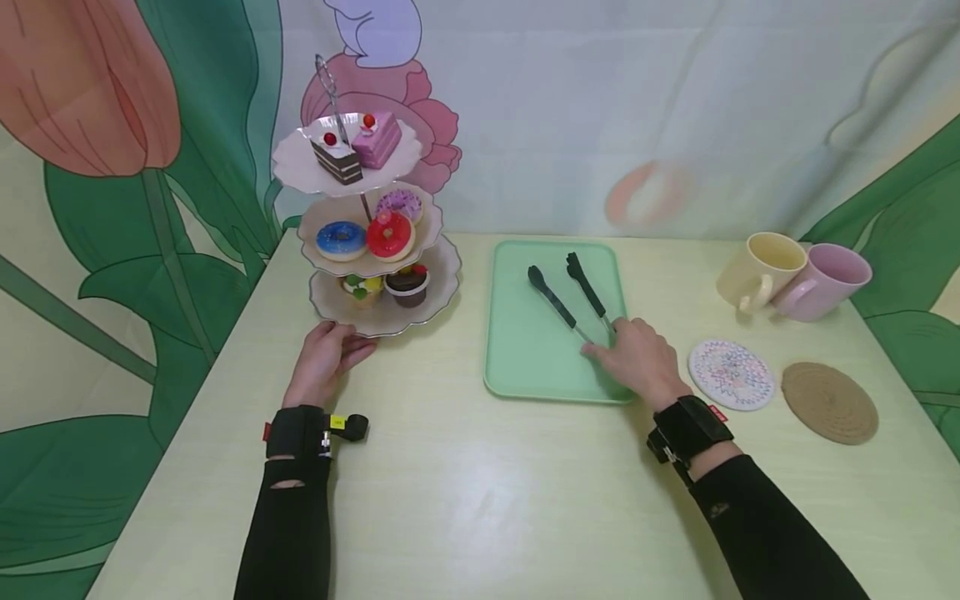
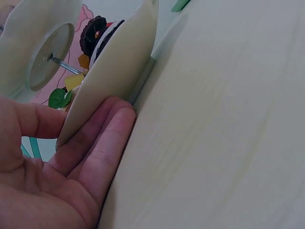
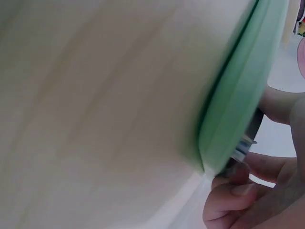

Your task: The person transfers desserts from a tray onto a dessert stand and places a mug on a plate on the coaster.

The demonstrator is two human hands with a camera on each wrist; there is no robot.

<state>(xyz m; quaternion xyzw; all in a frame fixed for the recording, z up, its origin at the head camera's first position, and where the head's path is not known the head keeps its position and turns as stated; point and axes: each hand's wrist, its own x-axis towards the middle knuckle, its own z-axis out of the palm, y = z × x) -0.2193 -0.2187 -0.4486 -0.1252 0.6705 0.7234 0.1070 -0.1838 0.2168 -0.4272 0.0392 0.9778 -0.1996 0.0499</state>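
Observation:
A three-tier cake stand (image 1: pixel 444 292) with scalloped white plates stands at the back left. My left hand (image 1: pixel 324 358) grips the front rim of its lowest plate, the thumb at the upper edge and the fingers underneath in the left wrist view. To the right lies a light green tray (image 1: pixel 517 358). Black-tipped metal tongs (image 1: pixel 553 300) rest over it, their arms spread and their tips pointing away from me. My right hand (image 1: pixel 641 358) holds the tongs near the handle end, over the tray's right side; the hand partly hides the handle.
Toy cake slices (image 1: pixel 377 140) sit on the top plate, donuts (image 1: pixel 390 235) on the middle one, cupcakes (image 1: pixel 407 285) at the bottom. A yellow mug (image 1: pixel 761 271) and a pink mug (image 1: pixel 822 283) stand at right, behind a patterned coaster (image 1: pixel 732 375) and a brown coaster (image 1: pixel 829 402).

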